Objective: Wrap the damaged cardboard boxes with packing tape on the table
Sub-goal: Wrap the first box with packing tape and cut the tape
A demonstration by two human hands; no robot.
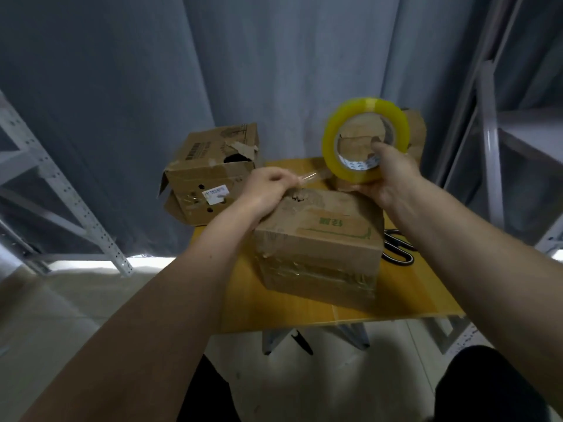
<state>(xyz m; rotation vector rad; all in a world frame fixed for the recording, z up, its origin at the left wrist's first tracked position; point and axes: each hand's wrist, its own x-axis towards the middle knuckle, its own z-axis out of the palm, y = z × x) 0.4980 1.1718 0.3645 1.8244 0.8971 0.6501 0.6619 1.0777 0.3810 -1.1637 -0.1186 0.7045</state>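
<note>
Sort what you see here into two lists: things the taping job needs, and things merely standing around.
Job: tape roll, near box, torn box, third box, scissors, table, left hand, right hand.
Around: metal shelving, grey curtain.

This looks like a storeroom or packing room. Gray metal racks (73, 208) with rows of holes stand on the left, and more shelves (499, 141) on the right. A big gray curtain (243, 71) hangs behind. Torn boxes (210, 175) sit on a small yellow tabletop (420, 287).
</note>
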